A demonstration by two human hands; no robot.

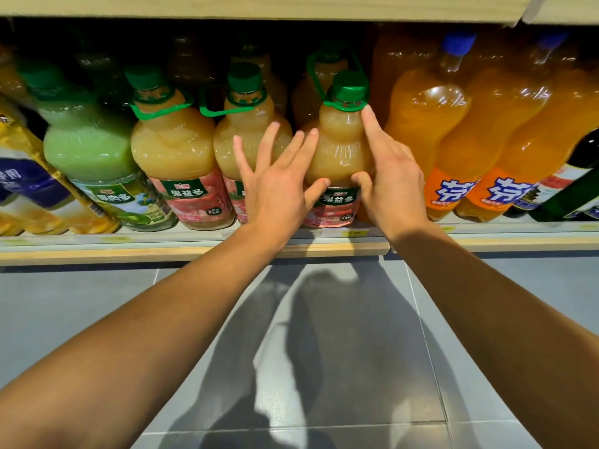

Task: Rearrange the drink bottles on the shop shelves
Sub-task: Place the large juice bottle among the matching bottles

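A pale juice bottle [340, 147] with a green cap and a raised green carry handle stands at the front of the shelf [129, 251]. My left hand [275, 189] lies against its left side with the fingers straight and spread and the thumb on the front. My right hand [395, 183] grips its right side: the thumb bends onto the front above the label and the index finger points up to the neck ring. The other fingers of that hand are hidden.
Two more pale juice bottles [175, 147] and a green juice bottle [87, 144] stand to the left. Orange soda bottles [428, 118] crowd the right, then a dark green bottle [580, 186]. An upper shelf board [259, 6] hangs close above. Grey floor tiles [324, 351] lie below.
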